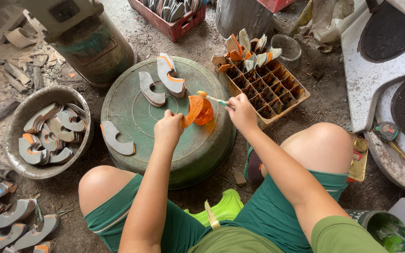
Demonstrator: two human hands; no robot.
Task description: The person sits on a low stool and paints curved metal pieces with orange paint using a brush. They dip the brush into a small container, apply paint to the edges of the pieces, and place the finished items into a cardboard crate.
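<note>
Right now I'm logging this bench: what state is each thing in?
Left hand: holding an orange-coated curved piece.
Right hand: gripping a brush.
Green tub: upside down, pieces on top.
Divided crate: mostly empty.
Metal basin: holds pieces.

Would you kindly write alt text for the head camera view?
A seated person's left hand holds a curved piece while the right hand brushes orange paste on it with a small brush, over an upturned green basin. A metal bowl of similar pieces sits alongside.
</note>
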